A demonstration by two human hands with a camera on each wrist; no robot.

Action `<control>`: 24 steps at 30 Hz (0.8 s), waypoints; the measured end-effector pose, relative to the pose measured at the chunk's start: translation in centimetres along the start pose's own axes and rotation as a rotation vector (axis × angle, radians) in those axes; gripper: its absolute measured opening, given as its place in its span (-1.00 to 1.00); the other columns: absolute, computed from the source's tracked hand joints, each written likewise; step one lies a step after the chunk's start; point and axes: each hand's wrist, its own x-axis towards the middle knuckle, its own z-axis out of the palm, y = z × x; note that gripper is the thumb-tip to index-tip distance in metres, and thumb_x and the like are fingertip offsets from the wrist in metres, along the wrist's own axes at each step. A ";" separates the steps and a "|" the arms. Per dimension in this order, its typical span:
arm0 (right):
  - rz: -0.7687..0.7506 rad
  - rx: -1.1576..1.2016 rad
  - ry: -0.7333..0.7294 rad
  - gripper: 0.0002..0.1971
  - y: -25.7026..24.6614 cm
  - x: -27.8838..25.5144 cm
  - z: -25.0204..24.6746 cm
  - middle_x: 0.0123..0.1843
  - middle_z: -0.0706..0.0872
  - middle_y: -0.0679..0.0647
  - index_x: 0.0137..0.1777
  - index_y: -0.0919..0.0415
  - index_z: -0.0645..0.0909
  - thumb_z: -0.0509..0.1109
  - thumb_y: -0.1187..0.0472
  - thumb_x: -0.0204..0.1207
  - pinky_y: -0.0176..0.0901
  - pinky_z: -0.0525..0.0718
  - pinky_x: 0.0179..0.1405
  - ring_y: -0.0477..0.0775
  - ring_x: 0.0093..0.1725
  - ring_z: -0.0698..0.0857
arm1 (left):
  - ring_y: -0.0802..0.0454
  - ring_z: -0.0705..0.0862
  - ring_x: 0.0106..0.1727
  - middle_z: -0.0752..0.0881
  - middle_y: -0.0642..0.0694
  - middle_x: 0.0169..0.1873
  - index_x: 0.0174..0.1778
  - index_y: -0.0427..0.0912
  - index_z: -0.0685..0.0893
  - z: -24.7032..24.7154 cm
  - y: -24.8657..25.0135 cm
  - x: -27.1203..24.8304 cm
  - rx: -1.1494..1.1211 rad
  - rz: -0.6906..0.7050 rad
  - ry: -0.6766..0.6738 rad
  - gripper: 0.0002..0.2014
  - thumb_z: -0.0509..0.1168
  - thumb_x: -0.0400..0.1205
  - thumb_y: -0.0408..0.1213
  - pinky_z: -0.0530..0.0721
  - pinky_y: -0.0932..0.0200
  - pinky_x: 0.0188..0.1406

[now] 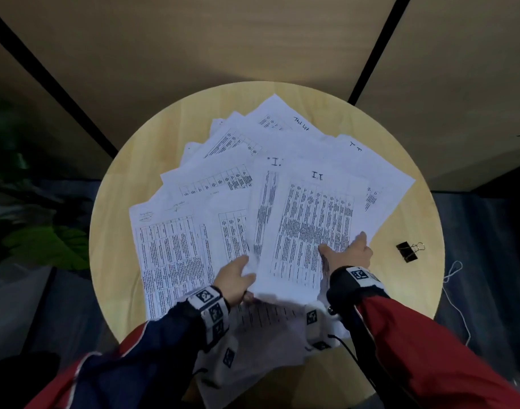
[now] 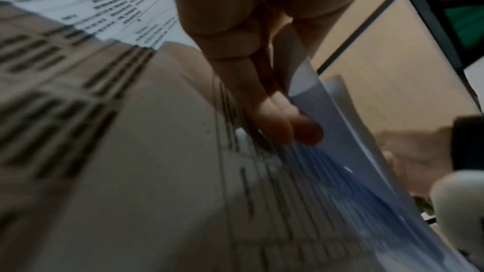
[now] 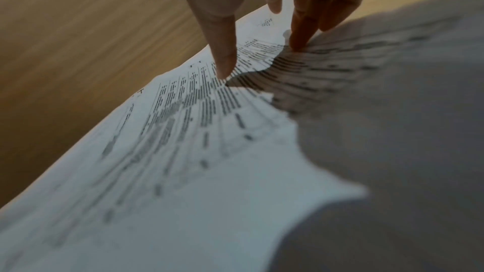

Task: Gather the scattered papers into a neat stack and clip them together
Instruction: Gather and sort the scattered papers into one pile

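Several printed sheets (image 1: 223, 178) lie fanned and overlapping across a round wooden table (image 1: 126, 184). My left hand (image 1: 238, 276) pinches the near left edge of a few top sheets (image 2: 340, 162), thumb above and fingers (image 2: 282, 123) below. My right hand (image 1: 350, 252) rests flat on the top sheet (image 1: 311, 219) near its right edge; in the right wrist view its thumb (image 3: 222, 63) and a straight finger (image 3: 297, 38) press down on the print. A black binder clip (image 1: 409, 251) lies on bare wood to the right of that hand, untouched.
A thin white cord (image 1: 453, 278) hangs off the table's right rim. Green plant leaves (image 1: 49, 246) sit low at the left, off the table. Tan wall panels with black seams rise behind. Bare wood shows along the left and right rims.
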 end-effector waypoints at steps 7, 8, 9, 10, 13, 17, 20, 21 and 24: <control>-0.083 -0.406 -0.101 -0.07 -0.8 -0.6 0.2 0.52 0.19 0.24 0.54 0.05 0.17 0.53 -0.21 0.24 0.20 0.34 0.39 0.35 0.47 0.23 | -0.12 0.47 0.30 0.50 -0.14 0.24 0.19 -0.05 0.59 -2.0 -0.3 -1.4 0.134 -0.042 0.478 -0.49 0.36 0.39 0.15 0.48 -0.02 0.32; -0.126 -0.428 -0.113 -0.02 -0.7 -0.7 0.4 0.59 0.09 0.23 0.58 0.00 0.10 0.52 -0.23 0.24 0.25 0.28 0.46 0.36 0.53 0.14 | -0.15 0.41 0.40 0.43 -0.18 0.36 0.38 -0.11 0.46 -2.5 0.2 -1.5 0.032 -0.104 0.547 -0.36 0.39 0.43 0.09 0.42 -0.05 0.40; -0.162 -0.452 -0.144 0.01 -0.6 -0.9 0.6 0.64 -0.01 0.21 0.60 -0.05 0.03 0.51 -0.25 0.24 0.31 0.21 0.51 0.38 0.59 0.04 | -0.16 0.42 0.40 0.40 -0.22 0.42 0.47 -0.18 0.34 -3.1 0.6 -1.4 -0.104 -0.169 0.555 -0.29 0.40 0.46 0.03 0.43 -0.03 0.38; -0.193 -0.481 -0.183 0.02 -0.6 -1.1 0.7 0.67 -0.10 0.18 0.61 -0.11 -0.02 0.50 -0.26 0.25 0.35 0.16 0.53 0.39 0.62 -0.04 | -0.15 0.47 0.36 0.41 -0.26 0.43 0.50 -0.23 0.28 -3.6 1.0 -1.3 -0.228 -0.217 0.531 -0.27 0.38 0.49 0.01 0.45 0.00 0.31; -0.349 -0.501 -0.256 -0.13 -0.9 -1.6 0.5 0.67 0.01 0.08 0.56 -0.20 0.14 0.48 -0.23 0.28 0.31 0.24 0.50 0.33 0.61 0.04 | -0.20 0.47 0.40 0.41 -0.27 0.47 0.52 -0.31 0.23 -4.6 1.6 -0.3 -0.310 -0.237 0.445 -0.25 0.32 0.54 0.05 0.43 0.05 0.25; -0.231 -0.166 -0.078 -0.19 -1.7 -0.6 -0.2 0.57 0.25 0.18 0.53 0.01 0.27 0.52 -0.07 0.31 0.18 0.38 0.41 0.31 0.49 0.31 | -0.20 0.18 0.62 0.11 -0.23 0.63 0.62 -0.25 -0.01 -5.3 1.9 0.6 -0.333 -0.226 0.421 -0.05 0.35 0.48 0.11 0.27 -0.09 0.50; -0.091 -0.024 -0.136 -0.12 -1.9 0.8 0.0 0.50 0.41 0.25 0.55 0.17 0.23 0.57 0.00 0.29 0.15 0.50 0.37 0.32 0.42 0.46 | -0.05 0.46 0.48 0.31 -0.25 0.55 0.61 -0.26 -0.01 -5.2 2.1 0.8 -0.344 -0.216 0.407 -0.04 0.36 0.48 0.11 0.49 0.09 0.28; -0.124 0.016 -0.177 -0.21 -1.9 0.9 0.3 0.41 0.53 0.25 0.50 0.20 0.31 0.57 0.07 0.30 0.08 0.57 0.28 0.28 0.32 0.56 | 0.11 0.67 0.22 0.52 -0.24 0.36 0.60 -0.29 0.05 -5.1 2.3 0.7 -0.347 -0.209 0.399 -0.03 0.38 0.45 0.14 0.58 0.24 0.04; -0.233 0.019 -0.291 -0.56 -1.5 0.1 1.1 0.00 0.69 0.21 0.27 0.26 0.51 0.49 0.25 0.40 -0.10 0.56 -0.04 0.17 -0.04 0.62 | 0.00 0.70 0.06 0.64 -0.17 0.18 0.45 -0.35 0.36 -4.7 1.6 1.0 -0.421 -0.176 0.404 -0.15 0.49 0.36 0.05 0.60 0.20 -0.01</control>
